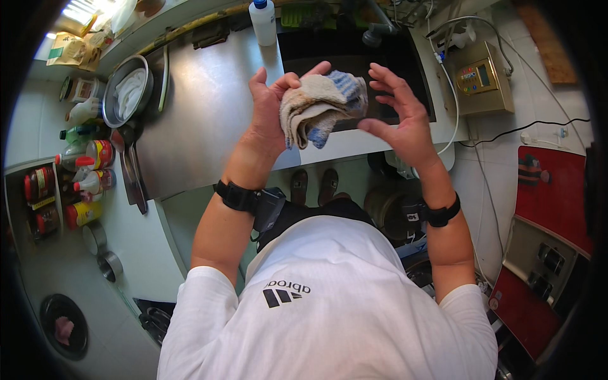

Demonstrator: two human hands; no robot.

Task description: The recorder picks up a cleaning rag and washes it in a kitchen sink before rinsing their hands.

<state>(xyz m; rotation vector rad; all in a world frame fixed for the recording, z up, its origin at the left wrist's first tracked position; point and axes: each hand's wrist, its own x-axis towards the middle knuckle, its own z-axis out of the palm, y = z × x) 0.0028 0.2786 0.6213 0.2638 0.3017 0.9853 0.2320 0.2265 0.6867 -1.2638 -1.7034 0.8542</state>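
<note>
A bunched terry cloth point(313, 102), beige with blue stripes and some brownish stains, is folded over itself in front of me. My left hand point(273, 104) holds it from the left side, the thumb and fingers spread around its edge. To the right of the cloth, my right hand point(401, 114) is raised with fingers apart and curved towards it, a small gap showing between them. Both hands are above the front edge of a dark sink point(403, 85) and the steel worktop point(199, 104) beside it.
A white bottle with a blue cap point(262, 23) stands behind the sink's left corner. A steel bowl with a white cloth point(110, 107), ladles point(124, 161) and several condiment jars point(100, 153) are at left. A faucet point(373, 37) and a metal control box point(479, 80) are at right.
</note>
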